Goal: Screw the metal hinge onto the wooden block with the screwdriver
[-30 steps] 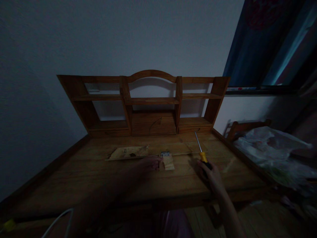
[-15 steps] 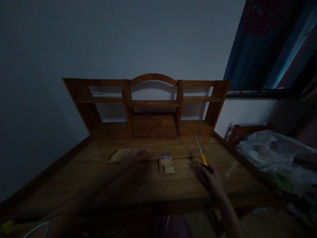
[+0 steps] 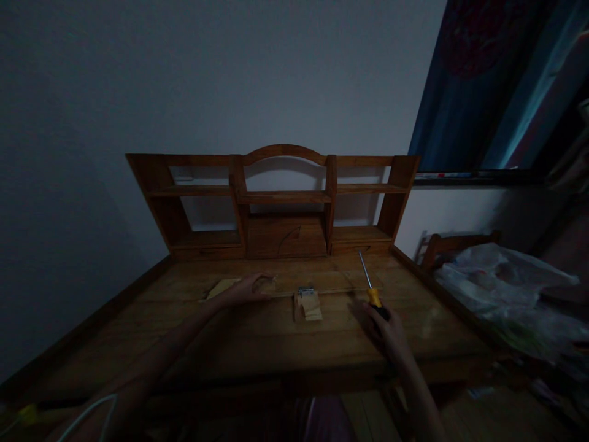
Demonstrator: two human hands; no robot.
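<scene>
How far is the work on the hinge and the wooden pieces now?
Done: a metal hinge sits where the thin board meets the small wood piece; its screws are too dark to judge. In hand: the left hand rests on the board, the right hand holds the screwdriver, its tip away from the hinge. Left: probably tightening the hinge.

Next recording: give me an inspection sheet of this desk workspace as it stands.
Surface: wooden desk, bare boards, dim light.
Job's things: screwdriver, yellow collar, shaft pointing toward the hutch; flat wood piece; small wood block with a metal hinge at its far end.
Clutter: crumpled plastic bag, off the desk to the right.
Grippers: left hand lies on the flat wood piece; right hand grips the screwdriver handle.
Cables: white cable, lower left by the left arm.
Surroundings: hutch against a plain wall; blue curtain, upper right.
</scene>
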